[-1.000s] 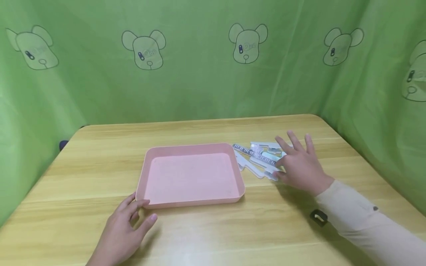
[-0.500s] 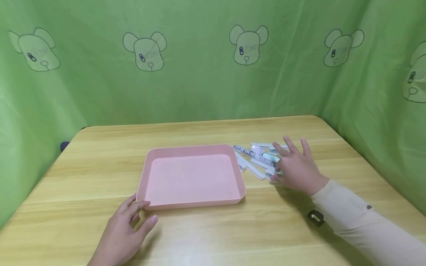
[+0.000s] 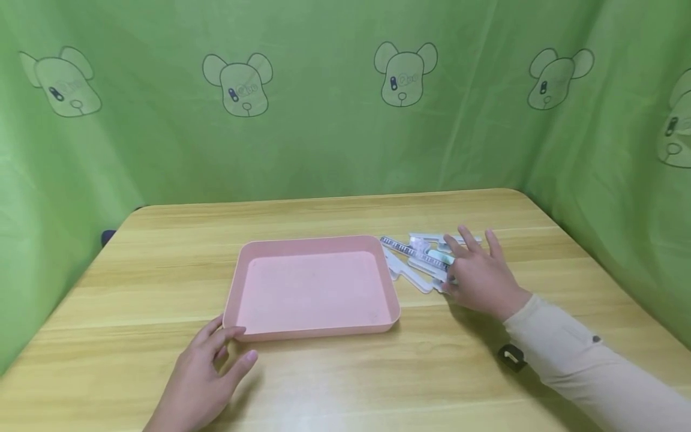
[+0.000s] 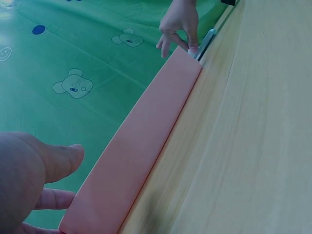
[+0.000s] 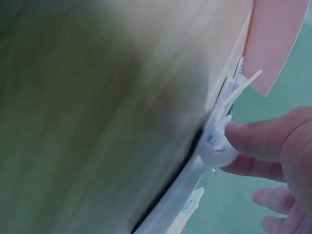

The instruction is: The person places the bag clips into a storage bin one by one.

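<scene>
A shallow pink tray (image 3: 313,288) lies on the table. My left hand (image 3: 202,372) touches its near left corner with the fingers, the thumb apart from the wall. To the tray's right is a loose pile of long, flat whitish plastic clips (image 3: 412,279), one with a piano-key pattern. My right hand (image 3: 486,279) is over the pile's right end. In the right wrist view, thumb and forefinger pinch the rounded end of a white clip (image 5: 217,153), the other fingers spread away. From the head, this hand hides part of the pile.
The wooden table (image 3: 345,384) has rounded far corners. A green curtain (image 3: 324,144) with printed bear heads hangs behind it and on both sides. A black buckle-like piece (image 3: 511,357) sits at the right sleeve's cuff.
My right hand has lowered slightly and shifted a little left, its thumb and forefinger drawing in at the clips. The left hand stays at the tray corner. The tray has not visibly moved.
</scene>
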The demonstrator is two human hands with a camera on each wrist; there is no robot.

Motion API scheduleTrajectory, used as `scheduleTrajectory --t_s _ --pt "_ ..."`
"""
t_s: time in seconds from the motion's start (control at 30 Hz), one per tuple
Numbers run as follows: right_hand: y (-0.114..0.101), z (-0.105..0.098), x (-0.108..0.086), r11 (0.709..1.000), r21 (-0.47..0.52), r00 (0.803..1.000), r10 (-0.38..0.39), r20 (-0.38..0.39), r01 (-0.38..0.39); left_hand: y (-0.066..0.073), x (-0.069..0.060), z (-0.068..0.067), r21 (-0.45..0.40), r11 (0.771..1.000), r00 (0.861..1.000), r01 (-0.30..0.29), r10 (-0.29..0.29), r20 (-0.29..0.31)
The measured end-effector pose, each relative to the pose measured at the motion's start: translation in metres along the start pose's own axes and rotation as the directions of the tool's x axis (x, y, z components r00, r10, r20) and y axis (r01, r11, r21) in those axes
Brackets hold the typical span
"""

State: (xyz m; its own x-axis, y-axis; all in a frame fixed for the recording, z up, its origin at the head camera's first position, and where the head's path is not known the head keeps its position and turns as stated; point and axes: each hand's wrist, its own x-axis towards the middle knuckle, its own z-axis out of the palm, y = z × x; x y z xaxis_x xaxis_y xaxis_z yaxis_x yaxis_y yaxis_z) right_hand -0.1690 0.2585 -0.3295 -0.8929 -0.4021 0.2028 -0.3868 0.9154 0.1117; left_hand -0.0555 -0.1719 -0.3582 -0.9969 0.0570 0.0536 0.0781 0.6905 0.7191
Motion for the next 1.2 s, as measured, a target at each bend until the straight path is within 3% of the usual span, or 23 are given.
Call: scheduleTrajectory --t_s 0.2,0.43,0.6,0.67,0.73,0.77,0.8,0.83,0.87,0.9,0.97,1.0,1.03,1.07,1.1,1.13,1.17,1.2 --pt "0.002 -0.001 0.0 1.0 0.005 0.996 -0.013 -0.092 0.014 0.001 -0.001 -0.001 0.001 1.0 1.0 0.0 0.0 -0.003" --pt "0.002 -0.001 0.001 1.0 0.028 0.994 0.001 -0.108 0.002 0.002 -0.002 -0.003 -0.012 1.0 1.0 0.009 -0.009 -0.002" --pt "0.003 -0.001 0.001 0.999 0.042 0.993 0.005 -0.121 0.0 0.001 -0.002 -0.013 -0.024 0.999 0.999 0.032 -0.033 -0.027" --pt "0.003 -0.001 0.001 0.999 0.047 0.992 0.003 -0.127 0.003 -0.002 -0.003 -0.021 -0.086 0.995 0.999 0.048 -0.049 -0.018" --pt "0.003 -0.002 0.001 0.999 0.053 0.991 -0.001 -0.132 0.008 -0.009 -0.004 -0.03 -0.21 0.978 1.0 0.008 -0.002 0.031" --pt "0.003 -0.002 0.001 0.998 0.057 0.991 -0.002 -0.133 0.01 -0.013 -0.004 -0.035 -0.282 0.959 0.995 -0.039 0.062 0.073" --pt "0.004 -0.003 0.001 0.998 0.057 0.991 -0.003 -0.135 0.01 -0.017 -0.005 -0.04 -0.368 0.925 0.98 -0.094 0.151 0.129" --pt "0.004 -0.004 0.001 0.998 0.058 0.991 -0.003 -0.136 0.011 -0.021 -0.005 -0.044 -0.47 0.873 0.946 -0.132 0.253 0.204" --pt "0.004 -0.004 0.001 0.998 0.059 0.991 -0.003 -0.135 0.011 -0.025 -0.005 -0.047 -0.564 0.813 0.888 -0.147 0.36 0.287" --pt "0.005 -0.004 0.001 0.998 0.061 0.991 -0.002 -0.134 0.01 -0.028 -0.004 -0.049 -0.624 0.765 0.811 -0.162 0.464 0.357" --pt "0.005 -0.005 0.001 0.998 0.069 0.991 0.002 -0.134 0.007 -0.03 -0.002 -0.052 -0.676 0.718 0.642 -0.166 0.599 0.479" --pt "0.005 -0.005 0.001 0.997 0.075 0.991 0.006 -0.134 0.004 -0.031 0.0 -0.052 -0.69 0.703 0.564 -0.173 0.645 0.515" --pt "0.005 -0.006 0.001 0.997 0.082 0.991 0.01 -0.133 0.001 -0.032 0.002 -0.051 -0.69 0.695 0.498 -0.203 0.68 0.538" --pt "0.006 -0.006 0.001 0.996 0.09 0.991 0.014 -0.131 -0.002 -0.033 0.004 -0.05 -0.683 0.682 0.444 -0.26 0.713 0.543" --pt "0.006 -0.007 0.001 0.995 0.101 0.992 0.019 -0.129 -0.006 -0.037 0.01 -0.044 -0.719 0.624 0.38 -0.305 0.772 0.509" --pt "0.006 -0.007 0.001 0.994 0.113 0.992 0.024 -0.127 -0.01 -0.039 0.013 -0.038 -0.749 0.607 0.377 -0.268 0.781 0.498" --pt "0.006 -0.007 0.001 0.993 0.121 0.991 0.028 -0.128 -0.013 -0.044 0.018 -0.028 -0.803 0.535 0.341 -0.263 0.83 0.442" --pt "0.006 -0.008 0.001 0.991 0.131 0.991 0.035 -0.128 -0.018 -0.048 0.023 -0.019 -0.844 0.474 0.322 -0.253 0.863 0.389"
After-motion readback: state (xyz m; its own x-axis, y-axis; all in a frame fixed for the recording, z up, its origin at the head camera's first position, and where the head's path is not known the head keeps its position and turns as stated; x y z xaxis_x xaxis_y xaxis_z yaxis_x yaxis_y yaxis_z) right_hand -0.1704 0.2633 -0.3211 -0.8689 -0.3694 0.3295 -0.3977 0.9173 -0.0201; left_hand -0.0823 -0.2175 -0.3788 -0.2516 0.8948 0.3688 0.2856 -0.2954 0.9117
